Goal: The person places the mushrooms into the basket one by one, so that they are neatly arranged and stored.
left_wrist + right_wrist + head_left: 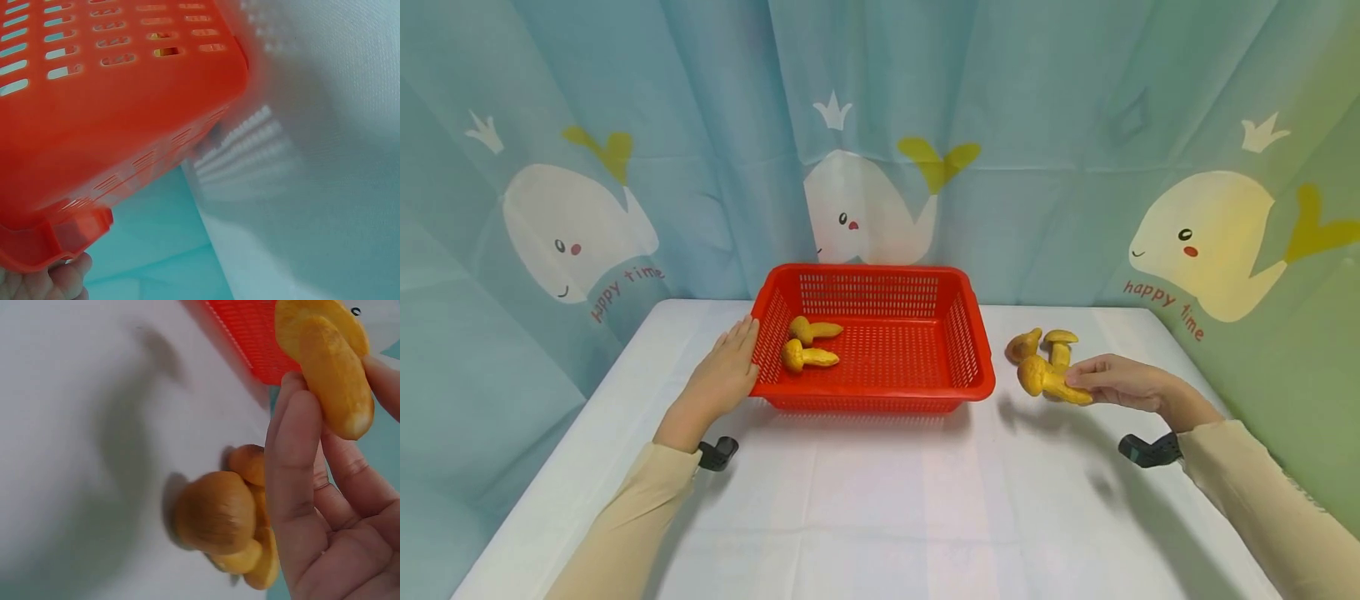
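Observation:
A red plastic basket (880, 392) stands on the table, with two yellow-brown mushrooms (808, 357) lying in its left part. My left hand (718, 375) rests against the basket's left rim, its fingers extended along it. From the left wrist view, the fingertips (67, 278) show right at the rim's edge. Between thumb and fingers, my right hand (1116, 382) pinches a yellow mushroom (334, 375) by its stem, held above the table right of the basket. Close under it lie more mushrooms (215, 512), partly overlapped by the held one in the head view.
A white cloth covers the table (880, 500). Behind it hangs a blue-green curtain (1045, 217) printed with whales, reaching round both sides. Dark wrist cameras (1150, 450) are strapped to both wrists.

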The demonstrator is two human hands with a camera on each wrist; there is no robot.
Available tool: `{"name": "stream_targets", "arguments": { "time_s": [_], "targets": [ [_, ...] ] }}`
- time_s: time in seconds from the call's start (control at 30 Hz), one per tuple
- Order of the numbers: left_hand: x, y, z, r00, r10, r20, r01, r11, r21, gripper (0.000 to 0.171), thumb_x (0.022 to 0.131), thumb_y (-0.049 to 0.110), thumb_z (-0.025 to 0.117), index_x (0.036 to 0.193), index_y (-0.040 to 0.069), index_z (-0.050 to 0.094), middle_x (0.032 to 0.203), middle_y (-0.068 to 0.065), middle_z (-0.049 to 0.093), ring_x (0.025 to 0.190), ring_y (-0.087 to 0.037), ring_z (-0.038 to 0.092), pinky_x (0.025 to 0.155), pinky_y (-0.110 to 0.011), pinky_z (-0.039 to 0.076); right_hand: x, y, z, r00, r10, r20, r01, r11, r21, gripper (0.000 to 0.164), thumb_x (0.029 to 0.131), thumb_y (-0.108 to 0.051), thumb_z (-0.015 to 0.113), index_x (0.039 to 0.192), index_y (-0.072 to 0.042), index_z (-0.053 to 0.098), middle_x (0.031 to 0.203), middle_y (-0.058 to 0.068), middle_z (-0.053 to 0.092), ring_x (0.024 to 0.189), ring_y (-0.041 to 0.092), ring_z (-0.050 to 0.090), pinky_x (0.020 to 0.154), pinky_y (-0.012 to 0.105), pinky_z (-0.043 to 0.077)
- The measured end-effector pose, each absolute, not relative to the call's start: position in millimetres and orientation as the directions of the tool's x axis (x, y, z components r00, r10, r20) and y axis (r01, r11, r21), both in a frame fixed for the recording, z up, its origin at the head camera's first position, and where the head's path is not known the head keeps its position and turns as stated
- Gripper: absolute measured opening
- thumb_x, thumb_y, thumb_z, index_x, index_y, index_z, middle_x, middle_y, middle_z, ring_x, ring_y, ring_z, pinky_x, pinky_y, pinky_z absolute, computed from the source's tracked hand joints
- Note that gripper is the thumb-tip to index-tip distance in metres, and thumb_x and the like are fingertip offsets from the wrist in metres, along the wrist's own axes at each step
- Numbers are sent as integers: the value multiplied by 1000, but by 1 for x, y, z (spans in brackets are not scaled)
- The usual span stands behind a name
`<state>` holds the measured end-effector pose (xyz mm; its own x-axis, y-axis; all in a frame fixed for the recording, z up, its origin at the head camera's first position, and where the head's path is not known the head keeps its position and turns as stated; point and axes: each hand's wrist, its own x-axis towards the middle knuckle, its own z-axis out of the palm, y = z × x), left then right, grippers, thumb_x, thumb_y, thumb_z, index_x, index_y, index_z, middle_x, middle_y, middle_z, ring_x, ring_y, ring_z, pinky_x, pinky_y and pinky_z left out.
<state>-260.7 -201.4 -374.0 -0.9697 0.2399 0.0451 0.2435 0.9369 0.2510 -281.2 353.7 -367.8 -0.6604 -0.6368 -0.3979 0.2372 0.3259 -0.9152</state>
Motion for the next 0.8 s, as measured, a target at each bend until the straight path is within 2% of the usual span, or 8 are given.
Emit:
{"name": "stream_targets", "arguments": {
  "time_s": [0.23, 0.53, 0.8],
  "targets": [
    [-260, -201, -374, -970, 240, 49, 245, 937, 251, 63, 94, 13, 40, 146, -11, 13, 154, -28, 11, 142, -44, 13, 117, -56, 12, -284, 357, -354, -679, -637, -365, 194, 325, -926, 30, 99, -10, 42, 102, -20, 70, 98, -10, 69, 88, 2, 62, 83, 17, 53],
    [-260, -201, -374, -970, 236, 54, 242, 938, 250, 63, 94, 13, 40, 146, -11, 14, 154, -28, 12, 142, -44, 14, 117, -56, 13, -289, 356, -341, -730, -575, -369, 159, 382, -911, 29, 99, -11, 43, 98, -21, 70, 93, -10, 66, 84, 3, 60, 80, 16, 53],
    [-259, -202, -376, -969, 240, 58, 246, 935, 253, 64, 94, 14, 41, 145, -11, 14, 154, -28, 12, 143, -44, 13, 117, -55, 11, -296, 351, -333, -734, -580, -354, 155, 365, -918, 31, 100, -11, 41, 98, -20, 70, 94, -8, 66, 85, 4, 61, 81, 17, 54]
  ]
}}
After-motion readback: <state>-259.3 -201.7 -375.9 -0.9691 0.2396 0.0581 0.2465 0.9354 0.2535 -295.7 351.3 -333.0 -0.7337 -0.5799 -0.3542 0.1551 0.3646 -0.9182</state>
